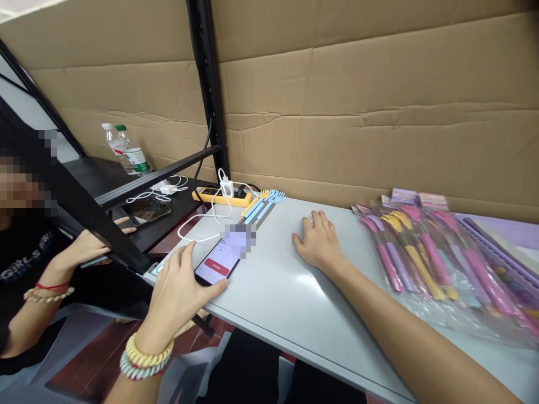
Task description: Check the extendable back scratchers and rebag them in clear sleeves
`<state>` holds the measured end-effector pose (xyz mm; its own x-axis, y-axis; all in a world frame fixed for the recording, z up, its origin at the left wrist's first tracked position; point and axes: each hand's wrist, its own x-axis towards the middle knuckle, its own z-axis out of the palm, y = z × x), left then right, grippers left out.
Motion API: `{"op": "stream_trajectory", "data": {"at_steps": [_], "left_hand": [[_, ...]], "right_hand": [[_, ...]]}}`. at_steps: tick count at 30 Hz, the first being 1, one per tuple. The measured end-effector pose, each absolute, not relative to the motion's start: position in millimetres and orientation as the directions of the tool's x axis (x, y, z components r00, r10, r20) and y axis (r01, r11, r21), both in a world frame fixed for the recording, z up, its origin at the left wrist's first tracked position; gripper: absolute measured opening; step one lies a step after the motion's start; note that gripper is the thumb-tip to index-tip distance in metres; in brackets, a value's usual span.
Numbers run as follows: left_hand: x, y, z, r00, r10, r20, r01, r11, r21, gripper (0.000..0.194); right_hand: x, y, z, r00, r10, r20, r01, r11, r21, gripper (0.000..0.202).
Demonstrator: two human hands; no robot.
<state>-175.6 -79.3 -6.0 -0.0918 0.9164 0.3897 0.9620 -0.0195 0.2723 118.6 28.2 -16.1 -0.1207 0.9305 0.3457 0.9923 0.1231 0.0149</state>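
My left hand (177,292) is at the near left corner of a smartphone (214,266) lying face up on the light grey table (269,303). Its thumb lies along the near edge and its fingers along the left side, closed around that corner. The phone's screen is lit, with a red button showing. My right hand (318,241) rests palm down on the tabletop, fingers spread. Beyond the phone lie several back scratchers (263,207) with blue or yellow claw heads and metal rods. Right of my right hand are several pink, purple and yellow back scratchers (421,252) in clear plastic bags.
A yellow power strip (210,195) with a white charger (227,187) and cables sits at the back left. A black metal post (208,84) and cardboard wall (337,112) border the table. At left, another person's hand (95,247) is near a black shelf holding two bottles (135,157).
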Motion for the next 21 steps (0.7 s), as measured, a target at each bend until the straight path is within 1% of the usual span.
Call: {"op": "stream_trajectory", "data": {"at_steps": [3, 5, 9, 13, 18, 21], "left_hand": [[-172.1, -82.4, -11.2, -0.129, 0.932, 0.338, 0.957, 0.028, 0.288, 0.104], [-168.8, -85.6, -12.9, -0.164, 0.924, 0.344, 0.946, 0.048, 0.320, 0.109], [-164.8, -91.3, -16.2, -0.224, 0.893, 0.391, 0.916, 0.056, 0.397, 0.101], [-163.4, -92.9, -19.5, -0.308, 0.867, 0.391, 0.886, 0.112, 0.449, 0.097], [-161.8, -92.8, -22.0, -0.304, 0.869, 0.391, 0.886, 0.107, 0.452, 0.095], [-155.9, -95.0, -22.9, -0.282, 0.845, 0.454, 0.906, 0.079, 0.415, 0.096]], "right_hand": [[119.2, 26.6, -16.1, -0.104, 0.929, 0.354, 0.993, 0.117, -0.015, 0.050], [120.2, 25.7, -17.4, -0.088, 0.930, 0.357, 0.993, 0.112, -0.045, 0.051], [121.1, 25.9, -20.7, -0.075, 0.930, 0.360, 0.989, 0.115, -0.092, 0.048], [121.0, 25.2, -21.7, -0.068, 0.941, 0.330, 0.987, 0.113, -0.117, 0.048], [120.1, 21.8, -19.9, -0.062, 0.957, 0.283, 0.985, 0.104, -0.134, 0.048], [119.3, 21.0, -19.2, -0.058, 0.958, 0.283, 0.986, 0.098, -0.132, 0.047]]}}
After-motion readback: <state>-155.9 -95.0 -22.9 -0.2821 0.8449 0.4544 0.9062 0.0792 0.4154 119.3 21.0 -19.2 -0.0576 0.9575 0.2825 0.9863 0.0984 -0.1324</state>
